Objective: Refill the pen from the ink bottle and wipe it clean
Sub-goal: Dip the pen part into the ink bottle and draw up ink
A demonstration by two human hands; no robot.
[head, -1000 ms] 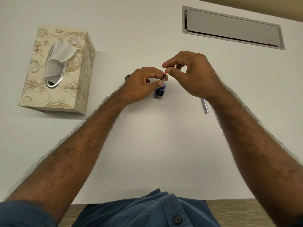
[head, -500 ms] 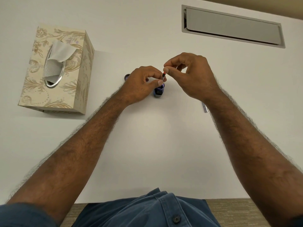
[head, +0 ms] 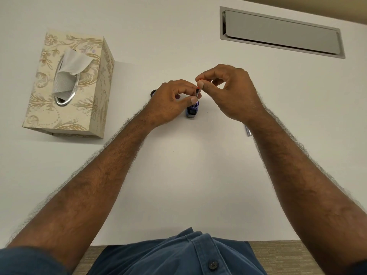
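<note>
Moved a little since a moment ago: right thumb and finger now higher, red knob more hidden between them.

Far left: tissue box (head: 65, 84), one tissue (head: 68, 70) poking up, soft, ready for wiping. Left hand (head: 170, 102) pinching thin pen part (head: 197, 93), standing upright in ink bottle (head: 192, 110) on white worktop (head: 178, 165). Right hand (head: 228, 94) pinching red top end. Light, skinny, probably slippery; best held low on stem. Small glass bottle, easy to tip, spill likely. Silver pen barrel (head: 247, 132) half hidden beside right wrist.
</note>
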